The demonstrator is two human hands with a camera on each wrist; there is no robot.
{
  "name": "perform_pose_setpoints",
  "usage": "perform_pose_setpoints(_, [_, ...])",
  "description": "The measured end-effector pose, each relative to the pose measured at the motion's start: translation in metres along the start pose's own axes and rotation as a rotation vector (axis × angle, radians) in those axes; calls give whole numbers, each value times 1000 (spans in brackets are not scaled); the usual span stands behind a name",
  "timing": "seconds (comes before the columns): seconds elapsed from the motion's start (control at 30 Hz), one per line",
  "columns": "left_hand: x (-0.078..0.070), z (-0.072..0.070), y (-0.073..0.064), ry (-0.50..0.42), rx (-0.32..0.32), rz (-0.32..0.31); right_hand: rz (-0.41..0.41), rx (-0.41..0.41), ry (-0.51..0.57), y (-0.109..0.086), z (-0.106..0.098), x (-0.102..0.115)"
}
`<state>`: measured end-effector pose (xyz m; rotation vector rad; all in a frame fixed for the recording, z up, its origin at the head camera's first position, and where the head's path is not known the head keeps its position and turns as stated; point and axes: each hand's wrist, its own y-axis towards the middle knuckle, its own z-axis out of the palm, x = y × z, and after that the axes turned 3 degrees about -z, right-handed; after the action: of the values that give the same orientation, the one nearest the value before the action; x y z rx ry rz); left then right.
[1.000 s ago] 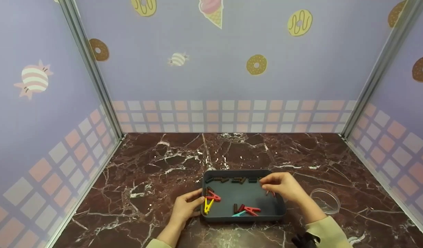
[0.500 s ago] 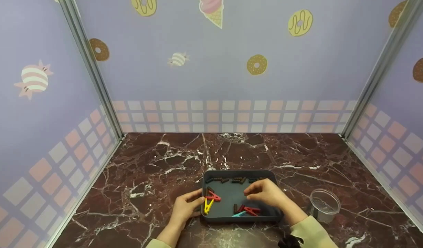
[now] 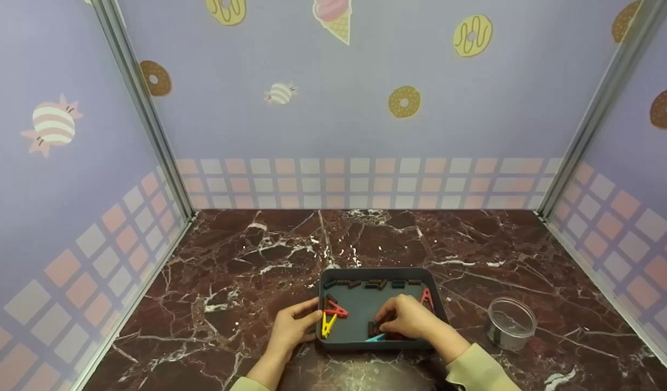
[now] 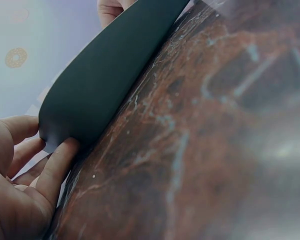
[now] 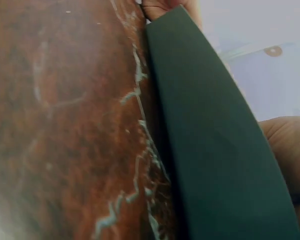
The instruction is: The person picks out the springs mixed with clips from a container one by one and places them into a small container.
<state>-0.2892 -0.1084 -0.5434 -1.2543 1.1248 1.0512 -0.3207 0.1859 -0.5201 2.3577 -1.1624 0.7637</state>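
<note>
My left hand (image 3: 291,328) grips the left end of a dark grey tray (image 3: 385,345), thumb at the rim and fingers against the outer wall in the left wrist view. My right hand (image 3: 412,319) reaches into the tray's front part, fingertips down at a dark red short piece; I cannot tell whether they pinch it. Beside them lie a brown short cylinder (image 3: 371,328) and a light-blue clothespin (image 3: 375,338). A yellow clothespin (image 3: 328,325) and a red clothespin (image 3: 337,310) lie at the left, another red clothespin (image 3: 426,297) at the right. The right hand covers part of the front group.
Several small brown and dark green ribbed cylinders (image 3: 374,284) line the tray's back wall. A clear round plastic tub (image 3: 511,323) stands right of the tray on the marbled tabletop (image 3: 246,250). Patterned panels (image 3: 360,130) enclose the back and sides.
My right hand has moved from the tray's back right corner toward the front middle, uncovering a brown cylinder and a red clothespin at the right. The left hand and tray stay put.
</note>
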Motion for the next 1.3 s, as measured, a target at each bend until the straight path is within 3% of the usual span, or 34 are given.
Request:
perform_pose_setpoints(0.47, [0,-1,0,-15,9,24,-110,-62,-158,-2,4,0])
perform_pose_setpoints(0.9, [0,-1,0,-8,10,13,-27,-76,-89,-3,1,-4])
perform_pose_setpoints(1.3, [-2,-1,-2,-9,0,22,-8,-64,28,-4,-8,-5])
